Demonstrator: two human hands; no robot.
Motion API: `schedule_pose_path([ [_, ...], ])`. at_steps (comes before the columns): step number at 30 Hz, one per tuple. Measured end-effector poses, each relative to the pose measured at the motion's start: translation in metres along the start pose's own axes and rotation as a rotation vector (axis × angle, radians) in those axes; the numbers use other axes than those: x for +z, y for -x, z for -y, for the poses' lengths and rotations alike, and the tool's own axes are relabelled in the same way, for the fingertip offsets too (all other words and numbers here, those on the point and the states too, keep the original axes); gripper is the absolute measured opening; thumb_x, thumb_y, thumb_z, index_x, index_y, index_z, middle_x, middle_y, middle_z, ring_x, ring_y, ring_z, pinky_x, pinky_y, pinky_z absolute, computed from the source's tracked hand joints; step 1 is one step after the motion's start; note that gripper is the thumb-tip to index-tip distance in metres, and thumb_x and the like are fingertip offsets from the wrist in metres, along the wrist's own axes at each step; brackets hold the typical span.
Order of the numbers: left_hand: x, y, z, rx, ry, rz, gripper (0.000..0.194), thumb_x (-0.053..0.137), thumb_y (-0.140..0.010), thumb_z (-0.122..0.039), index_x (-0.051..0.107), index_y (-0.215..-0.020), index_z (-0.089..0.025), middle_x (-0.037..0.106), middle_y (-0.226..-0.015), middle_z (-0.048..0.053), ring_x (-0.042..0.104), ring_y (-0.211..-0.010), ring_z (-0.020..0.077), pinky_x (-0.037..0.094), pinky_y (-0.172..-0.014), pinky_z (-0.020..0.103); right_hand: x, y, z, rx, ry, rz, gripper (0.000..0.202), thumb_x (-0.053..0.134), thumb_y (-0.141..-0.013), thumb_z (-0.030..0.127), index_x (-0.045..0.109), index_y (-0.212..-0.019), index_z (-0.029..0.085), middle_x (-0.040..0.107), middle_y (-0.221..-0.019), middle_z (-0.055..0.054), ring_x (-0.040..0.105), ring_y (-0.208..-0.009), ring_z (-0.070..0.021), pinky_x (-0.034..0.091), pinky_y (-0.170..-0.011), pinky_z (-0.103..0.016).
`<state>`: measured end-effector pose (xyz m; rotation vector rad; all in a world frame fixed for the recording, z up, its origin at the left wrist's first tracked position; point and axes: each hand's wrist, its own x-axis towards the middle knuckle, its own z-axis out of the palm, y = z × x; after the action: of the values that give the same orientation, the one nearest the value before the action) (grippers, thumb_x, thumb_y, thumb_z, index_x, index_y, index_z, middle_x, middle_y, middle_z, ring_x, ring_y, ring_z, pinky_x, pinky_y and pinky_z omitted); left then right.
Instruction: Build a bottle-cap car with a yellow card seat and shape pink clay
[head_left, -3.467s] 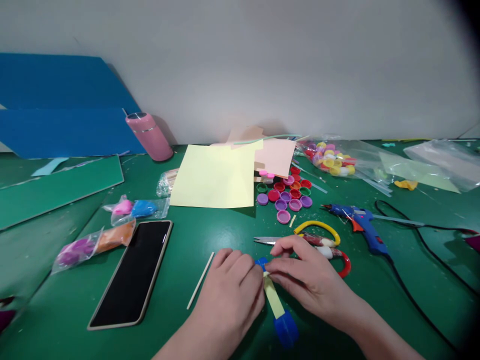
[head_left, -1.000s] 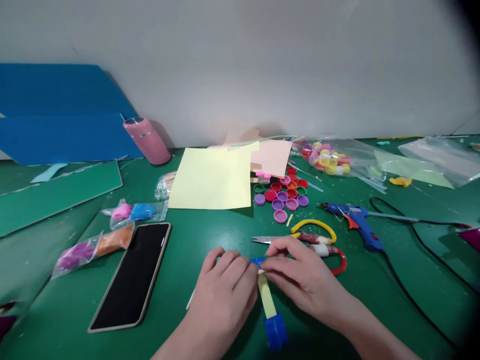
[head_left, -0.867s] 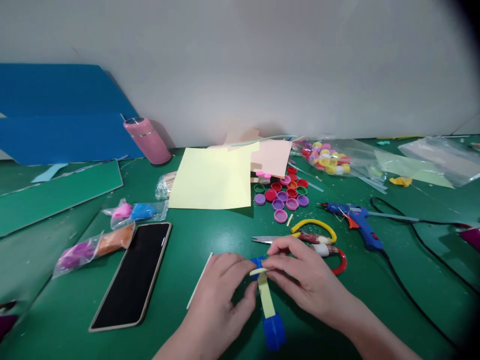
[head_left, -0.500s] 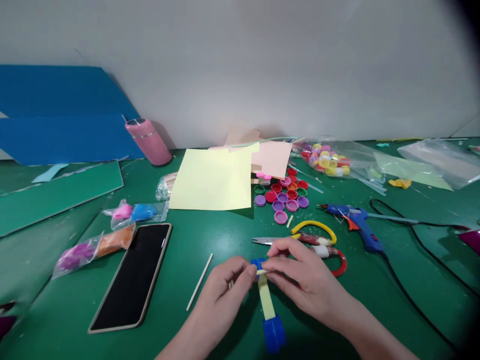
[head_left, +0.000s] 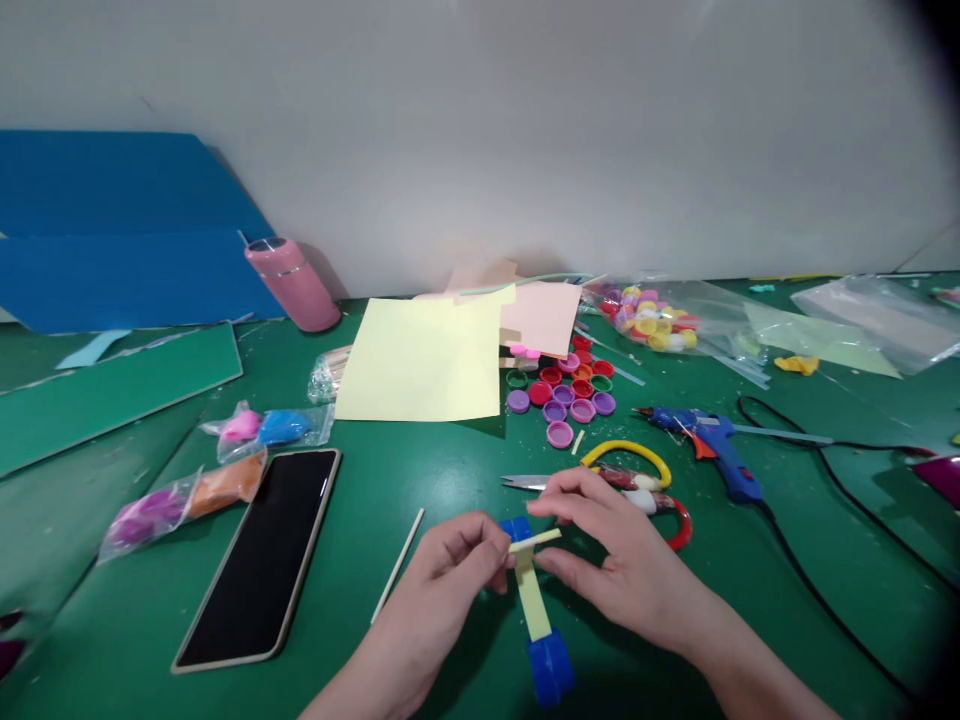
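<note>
My left hand (head_left: 459,565) pinches a short pale yellow stick (head_left: 541,539) by its left end, at the lower middle. The stick's other end points toward my right hand (head_left: 611,560), whose thumb and fingers are apart around it with nothing held. Beneath the stick, a pale yellow strip (head_left: 534,605) joins a blue piece (head_left: 516,530) at its top and another blue piece (head_left: 550,668) at its bottom. A white stick (head_left: 397,565) lies left of my left hand. Scissors (head_left: 630,450) with yellow and red handles lie just beyond my right hand.
A phone (head_left: 259,560) and bagged clay (head_left: 184,505) lie left. Yellow paper (head_left: 420,360) and coloured caps (head_left: 555,410) are beyond my hands. The blue glue gun (head_left: 720,445), with its black cord, is right. A pink bottle (head_left: 296,285) stands near the wall.
The fingers of my right hand have spread and come off the short yellow stick, which now shows at its full right end. My left hand still pinches it.
</note>
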<state>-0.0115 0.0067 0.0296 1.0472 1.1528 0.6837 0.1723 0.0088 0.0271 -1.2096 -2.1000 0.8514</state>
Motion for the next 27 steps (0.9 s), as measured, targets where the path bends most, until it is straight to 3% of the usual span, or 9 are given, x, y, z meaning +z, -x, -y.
schedule_pose_path([
  [3,0.0,0.0,-0.002,0.006,-0.057,-0.012,0.026,0.049,-0.079,-0.031,0.051,-0.057,-0.016,0.051,-0.055,-0.003,0.045,-0.058,0.0106,0.033,-0.057,0.023,-0.002,0.0,0.0,-0.01,-0.025,0.002,0.015,0.052,-0.083,0.023,0.06,-0.096,0.022,0.051,-0.098,-0.004,0.051,-0.093,-0.0153,0.043,-0.08,-0.026],
  [9,-0.002,0.001,-0.003,0.096,-0.291,-0.082,0.032,0.044,-0.082,-0.038,0.051,-0.059,-0.017,0.048,-0.054,-0.003,0.043,-0.055,0.0109,0.032,-0.05,0.022,-0.003,-0.001,0.002,-0.029,-0.016,-0.015,0.014,0.049,-0.085,0.021,0.063,-0.088,0.021,0.052,-0.092,-0.004,0.053,-0.085,-0.0148,0.044,-0.075,-0.026],
  [11,-0.004,0.002,-0.001,0.224,-0.411,-0.118,0.03,0.041,-0.085,-0.036,0.055,-0.066,-0.018,0.049,-0.059,-0.002,0.046,-0.057,0.0116,0.034,-0.051,0.022,-0.003,-0.001,0.002,-0.034,-0.016,-0.018,0.014,0.049,-0.085,0.021,0.063,-0.088,0.021,0.052,-0.092,-0.003,0.053,-0.084,-0.0145,0.044,-0.073,-0.026],
  [14,-0.006,0.004,0.002,0.564,-0.659,-0.161,0.016,0.046,-0.083,-0.024,0.06,-0.085,-0.017,0.057,-0.073,0.002,0.052,-0.067,0.0139,0.04,-0.06,0.025,-0.003,-0.001,0.001,-0.041,-0.011,-0.025,0.014,0.049,-0.085,0.021,0.063,-0.088,0.021,0.052,-0.091,-0.003,0.053,-0.084,-0.0144,0.044,-0.074,-0.026],
  [17,-0.006,0.004,0.004,0.853,-0.901,-0.203,0.014,0.051,-0.079,-0.014,0.061,-0.088,-0.017,0.059,-0.075,0.004,0.052,-0.07,0.0154,0.04,-0.066,0.03,-0.003,-0.001,0.001,-0.046,0.006,-0.029,0.014,0.05,-0.084,0.021,0.063,-0.087,0.021,0.052,-0.091,-0.003,0.053,-0.085,-0.0145,0.044,-0.075,-0.026],
  [27,-0.007,0.0,0.009,1.053,-1.262,-0.24,0.017,0.045,-0.083,-0.012,0.06,-0.089,-0.015,0.062,-0.072,0.002,0.053,-0.071,0.0161,0.035,-0.077,0.037,-0.002,-0.001,0.0,-0.07,0.032,-0.049,0.014,0.05,-0.084,0.02,0.064,-0.086,0.021,0.053,-0.089,-0.004,0.053,-0.082,-0.0149,0.045,-0.073,-0.027],
])
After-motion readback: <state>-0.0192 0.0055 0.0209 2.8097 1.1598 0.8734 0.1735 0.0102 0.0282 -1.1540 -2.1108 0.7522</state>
